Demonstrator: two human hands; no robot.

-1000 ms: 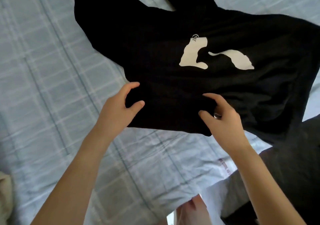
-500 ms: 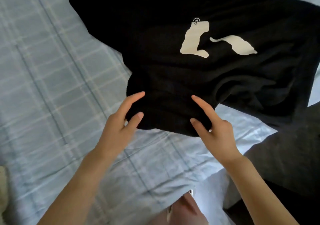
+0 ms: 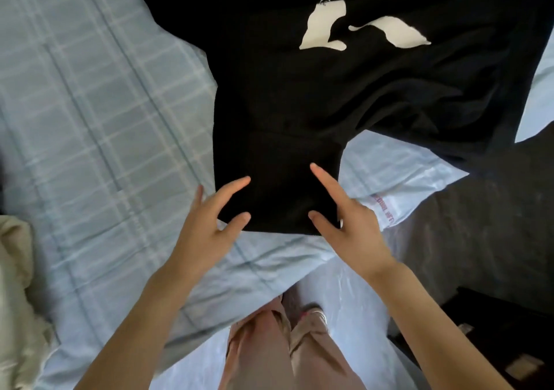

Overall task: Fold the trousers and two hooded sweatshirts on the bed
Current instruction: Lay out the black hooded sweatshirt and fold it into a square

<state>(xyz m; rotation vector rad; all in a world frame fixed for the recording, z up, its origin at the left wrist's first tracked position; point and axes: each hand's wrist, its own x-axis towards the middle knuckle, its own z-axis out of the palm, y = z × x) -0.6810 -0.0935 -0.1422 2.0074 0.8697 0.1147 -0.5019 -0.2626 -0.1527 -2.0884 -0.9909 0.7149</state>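
No text is legible. Small red lettering (image 3: 383, 210) runs along the pale blue sheet (image 3: 398, 174), just right of the right hand (image 3: 350, 227) and its fingers, and is too blurred to read. On the black sweatshirt (image 3: 284, 105), well beyond the fingertips (image 3: 315, 168), a small mark (image 3: 324, 1) tops the white print (image 3: 323, 28) and is also illegible.
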